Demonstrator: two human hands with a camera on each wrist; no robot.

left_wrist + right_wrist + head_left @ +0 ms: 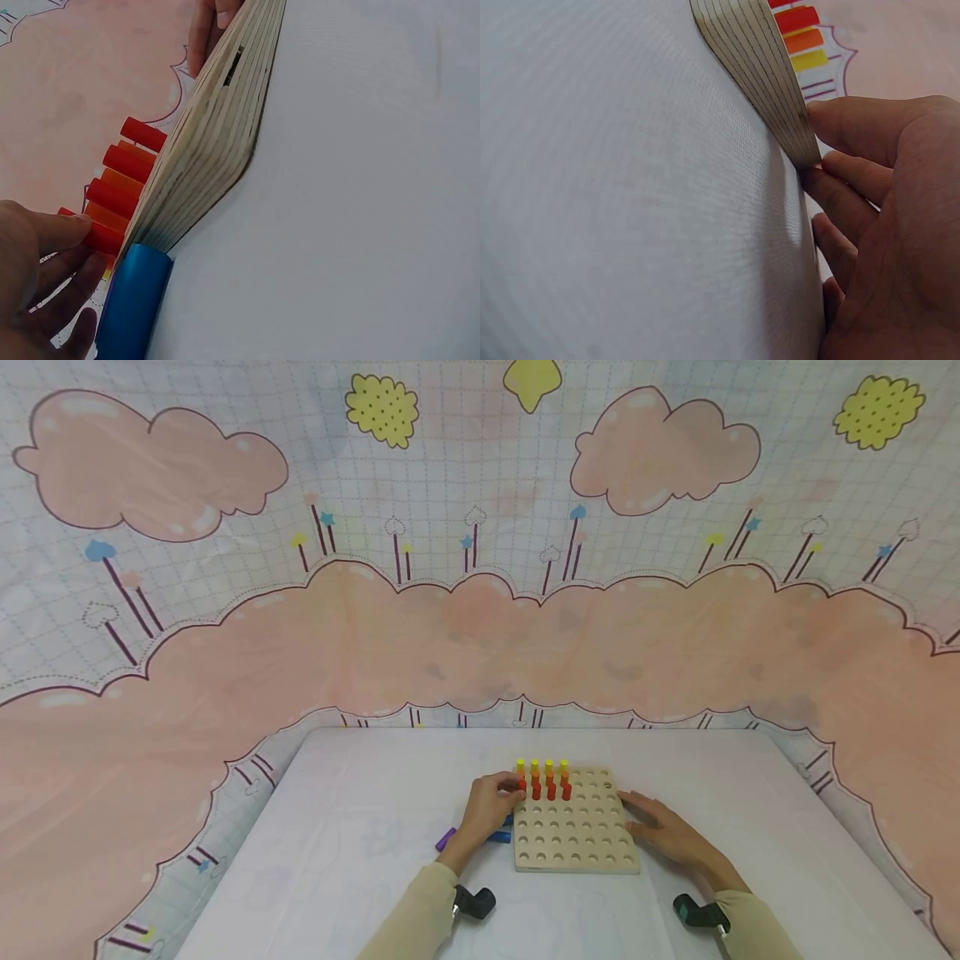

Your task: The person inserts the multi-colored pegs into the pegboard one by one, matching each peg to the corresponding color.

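My left hand [486, 806] pinches a red peg [105, 238] between thumb and fingers. That peg stands at the left edge of the wooden pegboard [577, 845], in line with several other red pegs [551, 792]. Behind them run a row of orange pegs [550, 779] and, at the far edge, a row of yellow pegs [549, 766]. On the opposite side, my right hand [669, 835] touches the board's right edge, thumb and fingertips against it in the right wrist view, fingers loosely extended.
Blue pegs [500, 837] lie on the white table [337, 877] by the board's left side, partly hidden by the left forearm. A purple peg [446, 839] lies left of that wrist. A patterned cloth backdrop [480, 643] rises behind the table.
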